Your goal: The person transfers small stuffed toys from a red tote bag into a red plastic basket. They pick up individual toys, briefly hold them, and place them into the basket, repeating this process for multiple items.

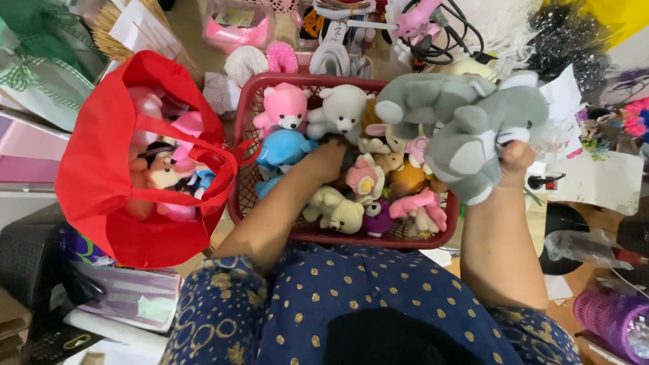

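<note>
A red bag (101, 169) at the left holds soft toys, mostly hidden by its sides and handles. Beside it, the left hand (329, 157) reaches into the red basket (270, 84) of plush toys; its fingers are buried, so its grip cannot be told. At the right, the right hand (515, 157) clasps grey elephants (466, 125) above the basket, which cover most of it.

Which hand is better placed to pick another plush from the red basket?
Probably left: the left hand is already down among the toys in the red basket, while the right hand holds grey plush toys.
</note>
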